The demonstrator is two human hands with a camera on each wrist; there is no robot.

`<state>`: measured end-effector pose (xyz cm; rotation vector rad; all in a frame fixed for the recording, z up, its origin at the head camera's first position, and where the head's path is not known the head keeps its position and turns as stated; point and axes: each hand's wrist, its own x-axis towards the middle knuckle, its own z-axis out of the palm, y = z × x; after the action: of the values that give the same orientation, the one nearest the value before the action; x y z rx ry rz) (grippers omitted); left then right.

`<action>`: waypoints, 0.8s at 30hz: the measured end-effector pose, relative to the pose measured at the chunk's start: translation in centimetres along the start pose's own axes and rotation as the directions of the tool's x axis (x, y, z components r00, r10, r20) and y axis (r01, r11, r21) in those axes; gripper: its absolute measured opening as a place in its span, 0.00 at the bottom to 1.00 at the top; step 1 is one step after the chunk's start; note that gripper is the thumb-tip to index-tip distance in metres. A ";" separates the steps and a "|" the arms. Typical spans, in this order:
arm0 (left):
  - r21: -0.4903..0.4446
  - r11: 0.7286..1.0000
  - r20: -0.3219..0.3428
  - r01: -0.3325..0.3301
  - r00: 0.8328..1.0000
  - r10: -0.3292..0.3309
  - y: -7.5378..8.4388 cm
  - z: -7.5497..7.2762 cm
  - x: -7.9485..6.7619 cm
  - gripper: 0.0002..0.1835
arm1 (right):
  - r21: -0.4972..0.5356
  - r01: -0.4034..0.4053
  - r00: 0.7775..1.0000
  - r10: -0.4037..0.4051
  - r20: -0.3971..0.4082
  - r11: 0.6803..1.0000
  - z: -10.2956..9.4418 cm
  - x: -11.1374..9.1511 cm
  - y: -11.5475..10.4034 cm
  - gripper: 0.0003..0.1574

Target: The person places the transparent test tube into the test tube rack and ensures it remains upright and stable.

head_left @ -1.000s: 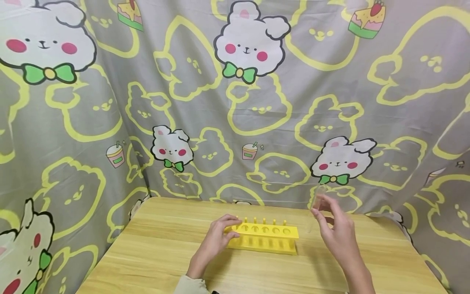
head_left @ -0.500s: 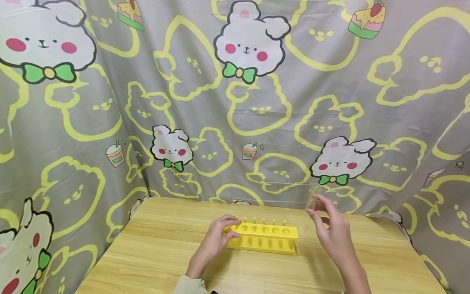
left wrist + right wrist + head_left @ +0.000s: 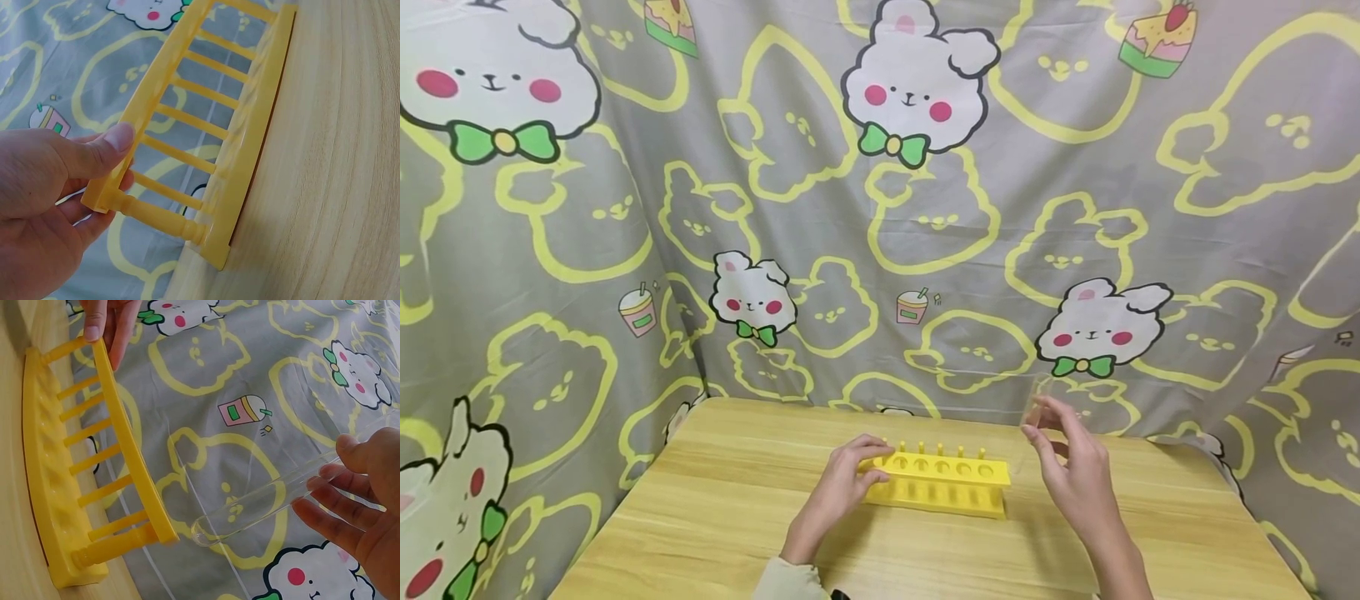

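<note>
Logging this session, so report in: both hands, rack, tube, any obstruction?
Left hand grips one end of yellow rack. Right hand pinches clear tube, tilted, outside the rack's holes. No obstacle seen between tube and rack.

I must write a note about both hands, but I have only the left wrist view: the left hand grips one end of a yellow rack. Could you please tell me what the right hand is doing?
Observer: The right hand holds a clear tube between thumb and fingers.
Operator: Thank you. Is this tube inside the yellow rack?
Observer: No, the right wrist view shows its rounded end outside the yellow rack, near the end away from the left hand.
Operator: And what stands on top of the rack, please?
Observer: In the head view, a row of short yellow pegs rises behind the round holes.
</note>
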<state>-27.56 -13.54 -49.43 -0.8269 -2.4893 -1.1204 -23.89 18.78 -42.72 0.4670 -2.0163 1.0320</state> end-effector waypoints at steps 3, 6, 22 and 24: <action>-0.005 1.000 0.005 0.011 1.000 -0.011 0.0 0.0 0.1 0.20 | 0.001 -0.013 1.000 0.013 0.004 1.000 0.1 0.0 0.0 0.33; -0.001 1.000 0.007 0.015 1.000 -0.015 0.0 0.0 0.1 0.20 | 0.006 -0.015 1.000 0.015 0.005 1.000 0.2 0.0 0.0 0.33; 0.009 1.000 -0.005 -0.011 1.000 0.011 -0.1 0.1 0.0 0.19 | 0.021 -0.005 1.000 0.005 -0.001 1.000 0.7 0.0 -0.2 0.32; 0.010 1.000 -0.004 -0.006 1.000 0.006 -0.1 0.0 0.0 0.20 | 0.021 -0.004 1.000 0.004 -0.002 1.000 0.7 0.0 -0.3 0.32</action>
<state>-27.61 -13.56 -49.48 -0.8278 -2.4850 -1.1054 -24.09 18.07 -42.80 0.4727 -2.0069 1.0562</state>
